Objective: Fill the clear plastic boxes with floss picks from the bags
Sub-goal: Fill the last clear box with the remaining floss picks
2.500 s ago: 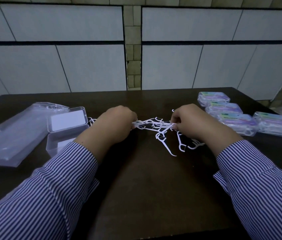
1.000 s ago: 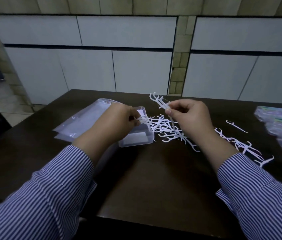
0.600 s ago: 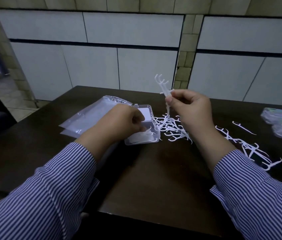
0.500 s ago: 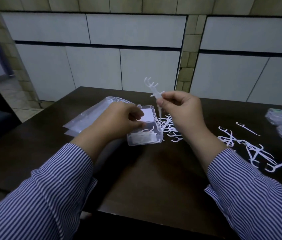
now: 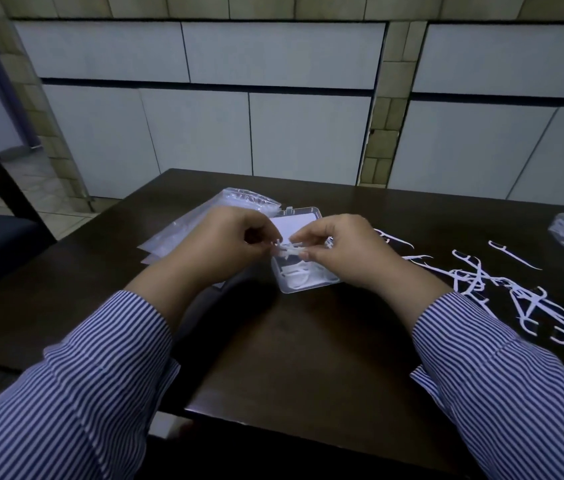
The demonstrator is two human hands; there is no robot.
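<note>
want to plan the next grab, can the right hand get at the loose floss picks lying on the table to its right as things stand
Probably yes, once it lets go. The right hand is busy pinching a small bunch of picks with the left hand over the open clear box. The loose floss picks lie uncovered beside its forearm, nothing between.

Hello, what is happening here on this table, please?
A person is packing floss picks into a clear plastic box on a dark table. Both the left hand and the right hand pinch a small bunch of picks just above the open box, which already holds some. More loose picks lie scattered to the right.
</note>
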